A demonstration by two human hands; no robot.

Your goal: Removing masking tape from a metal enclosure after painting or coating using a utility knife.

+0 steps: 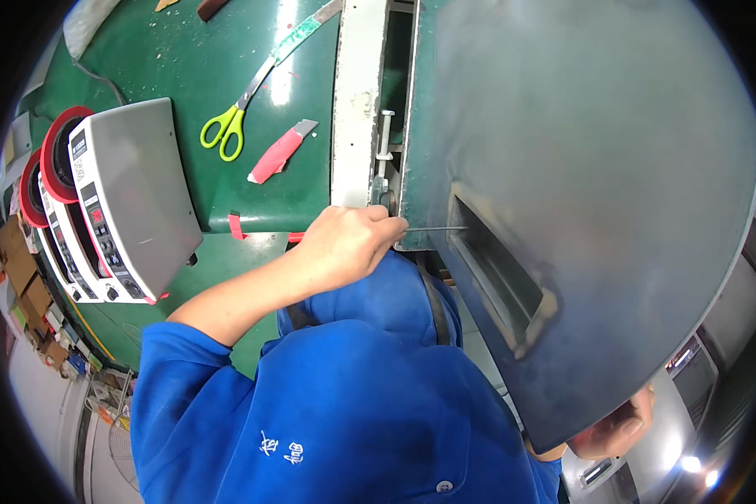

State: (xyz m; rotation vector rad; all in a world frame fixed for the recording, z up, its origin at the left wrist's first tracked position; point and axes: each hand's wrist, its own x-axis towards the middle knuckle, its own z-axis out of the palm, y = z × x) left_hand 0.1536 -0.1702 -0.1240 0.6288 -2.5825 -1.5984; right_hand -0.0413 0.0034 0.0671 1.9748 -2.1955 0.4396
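Observation:
A large dark grey panel fills the right side, tilted, with a long recessed slot cut into its face and pale, worn-looking edges around it. My left hand is closed in a pinch on a thin metal rod, whose far end reaches the upper end of the slot. My right hand is curled under the panel's lower right edge and grips it; part of that hand is hidden behind the panel.
On the green table lie scissors with yellow-green handles and a blade wrapped in pink tape. White machines with red rings stand left. A pale metal rail runs beside the panel. Shelved boxes are far left.

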